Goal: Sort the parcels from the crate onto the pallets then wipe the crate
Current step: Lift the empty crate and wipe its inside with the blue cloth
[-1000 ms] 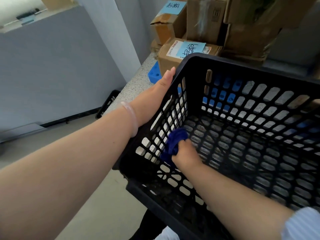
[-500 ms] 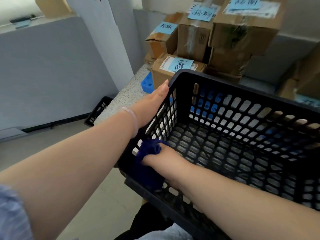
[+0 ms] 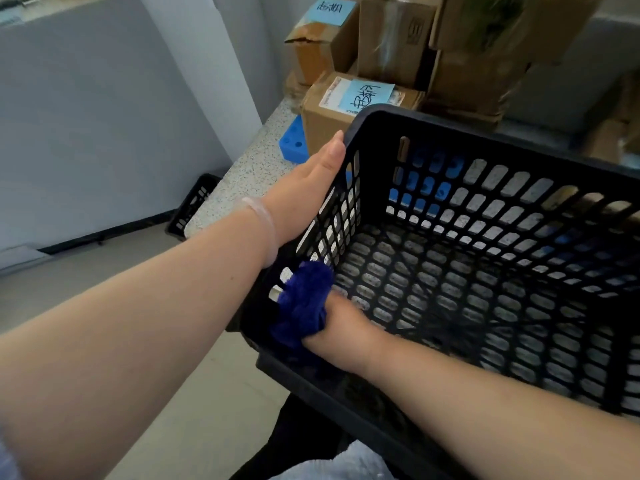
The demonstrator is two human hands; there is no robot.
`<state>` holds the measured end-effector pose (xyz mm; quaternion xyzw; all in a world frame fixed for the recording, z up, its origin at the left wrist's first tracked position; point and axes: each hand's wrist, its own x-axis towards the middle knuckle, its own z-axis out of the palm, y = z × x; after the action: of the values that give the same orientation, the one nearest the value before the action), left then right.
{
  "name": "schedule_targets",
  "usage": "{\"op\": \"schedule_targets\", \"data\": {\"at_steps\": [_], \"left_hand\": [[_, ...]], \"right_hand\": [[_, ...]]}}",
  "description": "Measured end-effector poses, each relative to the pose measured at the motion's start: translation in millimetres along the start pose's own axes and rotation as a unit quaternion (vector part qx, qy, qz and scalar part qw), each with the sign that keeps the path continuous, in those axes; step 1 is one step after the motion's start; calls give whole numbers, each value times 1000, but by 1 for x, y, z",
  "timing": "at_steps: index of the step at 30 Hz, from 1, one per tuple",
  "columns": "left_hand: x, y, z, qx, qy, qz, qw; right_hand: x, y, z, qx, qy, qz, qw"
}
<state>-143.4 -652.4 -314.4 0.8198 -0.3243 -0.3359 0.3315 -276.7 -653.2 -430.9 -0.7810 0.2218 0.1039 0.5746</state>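
Right hand [image 3: 341, 327], clutching a blue cloth [image 3: 304, 303], should press firmly toward the flat left hand [image 3: 311, 188] bracing the crate [image 3: 485, 140].

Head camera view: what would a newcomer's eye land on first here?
The black crate fills the right side. In its near left corner the right hand grips a blue cloth; the left hand rests flat on its outer wall. Labelled cardboard boxes stack behind.
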Motion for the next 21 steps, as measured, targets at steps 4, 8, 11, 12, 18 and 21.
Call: {"op": "schedule_targets", "data": {"at_steps": [4, 8, 11, 12, 18, 21], "left_hand": [[6, -8, 0, 8, 6, 19, 1000], [14, -25, 2, 71, 28, 56, 996], [13, -29, 3, 228, 44, 92, 968], [12, -28, 3, 289, 51, 105, 950], [6, -21, 19, 490, 68, 281, 823], [5, -11, 48, 435, -39, 303, 847]], "right_hand": [[13, 14, 4, -108, -53, 44, 992], [17, 27, -1, -213, -95, 92, 968], [3, 41, -26, -189, -90, 162, 964], [-2, 43, -37, -146, -69, 180, 970], [-36, 27, -99, 81, 75, 197, 974], [-61, 22, -109, 210, 154, 159, 952]]}}
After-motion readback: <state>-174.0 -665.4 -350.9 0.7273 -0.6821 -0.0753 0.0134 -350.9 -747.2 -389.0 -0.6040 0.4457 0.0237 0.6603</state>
